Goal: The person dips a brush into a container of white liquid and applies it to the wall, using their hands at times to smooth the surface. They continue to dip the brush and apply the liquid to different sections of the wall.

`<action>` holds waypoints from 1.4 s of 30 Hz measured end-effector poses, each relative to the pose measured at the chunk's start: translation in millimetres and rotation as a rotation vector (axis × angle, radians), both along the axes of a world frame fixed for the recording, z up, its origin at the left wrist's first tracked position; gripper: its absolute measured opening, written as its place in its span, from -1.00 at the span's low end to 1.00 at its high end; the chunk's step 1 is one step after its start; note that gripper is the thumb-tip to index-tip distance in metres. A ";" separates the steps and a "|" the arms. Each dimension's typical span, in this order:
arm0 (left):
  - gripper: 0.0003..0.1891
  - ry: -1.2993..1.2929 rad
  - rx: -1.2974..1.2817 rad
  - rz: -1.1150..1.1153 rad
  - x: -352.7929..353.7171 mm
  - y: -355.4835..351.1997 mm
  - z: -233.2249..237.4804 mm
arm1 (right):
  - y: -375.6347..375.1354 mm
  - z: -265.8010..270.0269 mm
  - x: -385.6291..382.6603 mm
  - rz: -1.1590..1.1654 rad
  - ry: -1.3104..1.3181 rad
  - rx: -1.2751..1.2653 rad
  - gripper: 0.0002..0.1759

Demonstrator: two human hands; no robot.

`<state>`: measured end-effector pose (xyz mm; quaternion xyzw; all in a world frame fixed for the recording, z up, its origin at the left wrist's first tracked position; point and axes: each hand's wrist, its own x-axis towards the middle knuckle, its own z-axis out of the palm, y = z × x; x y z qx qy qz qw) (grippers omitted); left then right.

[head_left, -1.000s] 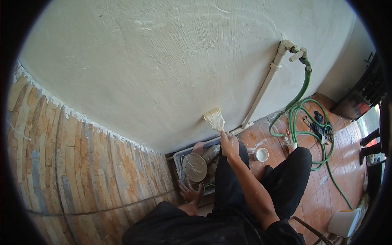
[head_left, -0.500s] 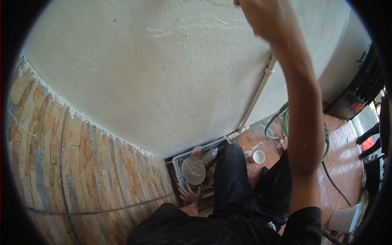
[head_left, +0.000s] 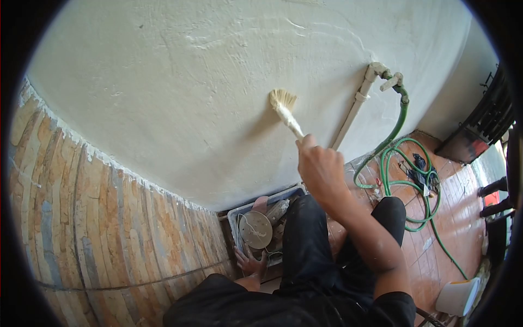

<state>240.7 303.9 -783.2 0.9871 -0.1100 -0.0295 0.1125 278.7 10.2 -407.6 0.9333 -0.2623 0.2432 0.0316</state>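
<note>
My right hand [head_left: 322,168] is closed around the handle of a paintbrush [head_left: 290,118]. The pale bristles are splayed against the plastered wall [head_left: 218,109], and white paint coats the lower part of the brush. Low down, my left hand [head_left: 251,265] rests at the near edge of a grey crate [head_left: 234,220], its fingers spread and holding nothing. Inside the crate lie a round, dusty disc [head_left: 255,230], a loose white cord and other items I cannot make out.
A white pipe [head_left: 353,117] with a tap [head_left: 391,82] runs up the wall. From it a green hose [head_left: 404,111] coils across the tiled floor [head_left: 430,250]. Stone cladding [head_left: 109,218] covers the left side. A white bucket [head_left: 456,297] stands at lower right.
My right hand has come down and left from the top of the view, bringing the brush into sight on the wall. My left hand stays by the crate. My forearm now hides the white cup.
</note>
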 end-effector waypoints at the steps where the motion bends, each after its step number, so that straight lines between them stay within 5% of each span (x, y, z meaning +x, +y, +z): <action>1: -0.09 -0.006 -0.001 -0.004 -2.9 1.8 0.7 | -0.7 -7.0 0.1 -0.009 0.002 0.005 -0.68; 7: -0.11 0.055 0.022 0.006 -3.7 1.1 5.3 | -19.9 2.9 -23.2 0.152 -0.065 0.228 -0.67; 9: -0.13 0.007 0.020 0.004 -5.5 0.8 -1.5 | -24.6 61.7 -28.3 0.204 -0.048 0.227 -0.71; 13: -0.16 0.025 0.013 0.026 -5.4 -2.1 -0.2 | -30.7 175.0 -18.8 0.264 -0.663 -0.247 -0.66; 16: -0.17 0.018 0.026 0.031 -5.6 1.5 -1.4 | -7.5 241.3 -32.2 0.226 -0.492 -0.079 -0.61; 20: -0.19 -0.038 0.013 0.029 -5.4 2.0 -9.8 | -25.2 177.1 8.8 0.319 -0.600 -0.337 -0.76; 25: -0.22 -0.006 0.006 0.045 -6.8 -0.3 -4.0 | 4.7 37.3 9.4 0.171 -0.390 0.342 -0.68; 28: -0.22 0.008 0.015 0.036 -1.2 -2.4 -4.2 | 27.6 -41.1 16.4 0.155 -0.349 0.494 -0.67; 31: -0.21 0.017 0.026 0.026 -2.8 -0.7 0.2 | 39.7 -63.4 15.7 0.094 -0.280 0.601 -0.66; 36: -0.20 0.024 0.027 0.020 -2.7 -0.7 -0.7 | 10.2 23.9 -9.8 0.061 -0.175 0.499 -0.61; 42: -0.18 -0.046 -0.008 0.007 -3.4 2.1 -3.2 | -12.6 168.2 -8.4 0.227 -0.670 0.014 -0.61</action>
